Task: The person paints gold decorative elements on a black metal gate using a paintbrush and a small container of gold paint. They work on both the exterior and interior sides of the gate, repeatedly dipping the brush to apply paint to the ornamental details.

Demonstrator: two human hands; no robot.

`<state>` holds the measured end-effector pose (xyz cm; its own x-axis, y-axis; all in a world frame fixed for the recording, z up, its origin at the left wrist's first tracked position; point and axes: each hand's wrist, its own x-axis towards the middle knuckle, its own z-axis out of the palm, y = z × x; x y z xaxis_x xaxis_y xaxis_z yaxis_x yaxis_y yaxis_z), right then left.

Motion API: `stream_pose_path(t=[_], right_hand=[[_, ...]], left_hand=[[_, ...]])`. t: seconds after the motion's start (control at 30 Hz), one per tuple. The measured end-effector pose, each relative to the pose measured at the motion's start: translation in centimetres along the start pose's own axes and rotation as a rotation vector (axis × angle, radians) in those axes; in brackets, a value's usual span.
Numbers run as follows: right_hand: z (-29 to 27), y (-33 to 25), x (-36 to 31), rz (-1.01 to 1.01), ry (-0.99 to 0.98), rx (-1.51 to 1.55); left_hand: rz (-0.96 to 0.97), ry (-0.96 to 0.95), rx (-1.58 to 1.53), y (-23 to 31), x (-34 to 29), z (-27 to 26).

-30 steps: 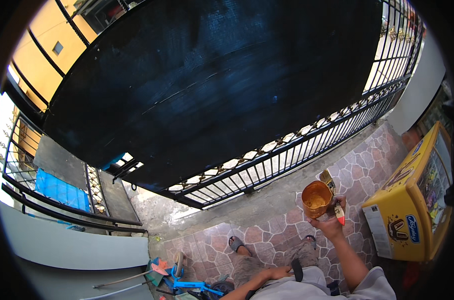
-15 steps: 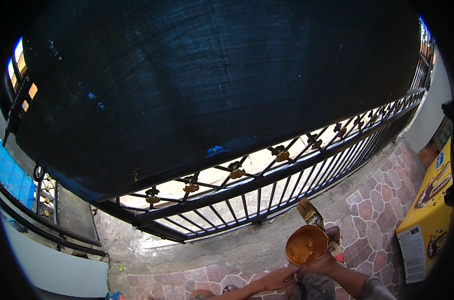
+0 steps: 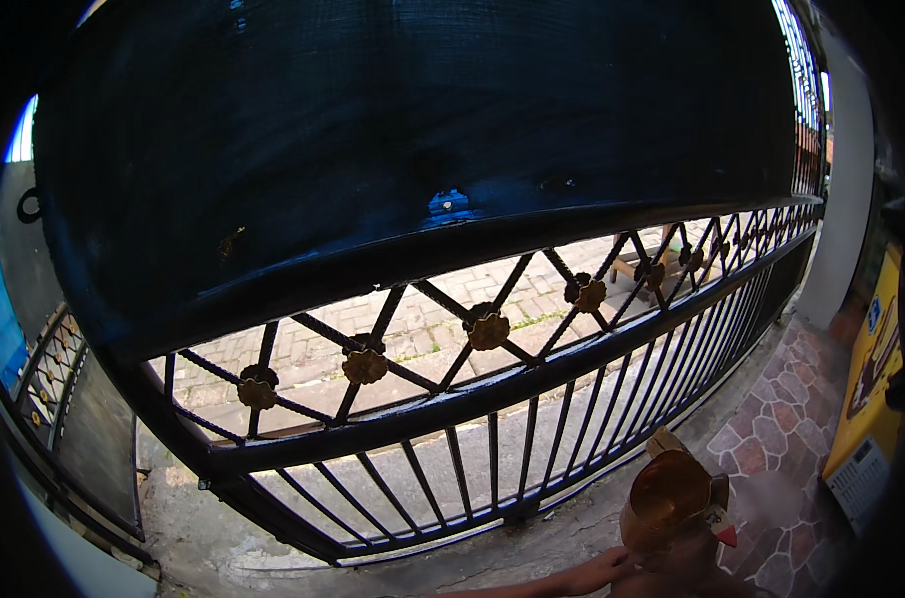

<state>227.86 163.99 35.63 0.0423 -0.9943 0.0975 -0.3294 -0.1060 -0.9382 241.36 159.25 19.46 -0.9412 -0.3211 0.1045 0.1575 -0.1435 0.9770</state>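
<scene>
At the lower right, my right hand [image 3: 676, 553] grips a round copper-coloured bowl [image 3: 668, 493] from below, with its hollow facing up. A flat paintbrush [image 3: 665, 442] is held in the same hand behind the bowl, its pale bristles above the rim and a red-tipped end at the right. My left hand [image 3: 617, 570] reaches in from the lower left to the bowl's underside, next to my right hand; its fingers are dark and blurred. Before me stands a metal gate [image 3: 373, 429] with a dark blue-black panel [image 3: 452, 110] and gold rosettes [image 3: 489, 331] on crossed bars.
Reddish stone-patterned paving [image 3: 761, 429] lies at the right, beside a yellow carton [image 3: 866, 399]. A pale pillar [image 3: 841, 179] rises at the gate's far right end. Another gate section [image 3: 84, 419] stands at the left. Brick paving [image 3: 432, 299] shows through the bars.
My view has shifted toward the gate's lower bars, so the lattice looks larger. The bowl, brush and both hands now sit further right and partly lower in the picture, still together.
</scene>
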Motion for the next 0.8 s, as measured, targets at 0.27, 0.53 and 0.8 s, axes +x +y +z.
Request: stream_pose_path(t=[0.27,0.53,0.8], right_hand=[[1.9,-1.0,2.5,-0.272,0.050,-0.382],[4.3,-4.0,6.3,-0.188,-0.456,-0.407],[9.1,-2.4,10.3,-0.245,-0.724,-0.462]], left_hand=[[-0.271,-0.288,-0.248,0.0,-10.9,0.6],[-0.299,-0.500,-0.276,5.1,-23.2,-4.2],[-0.185,-0.081,-0.214,10.6,-25.9,-3.8]])
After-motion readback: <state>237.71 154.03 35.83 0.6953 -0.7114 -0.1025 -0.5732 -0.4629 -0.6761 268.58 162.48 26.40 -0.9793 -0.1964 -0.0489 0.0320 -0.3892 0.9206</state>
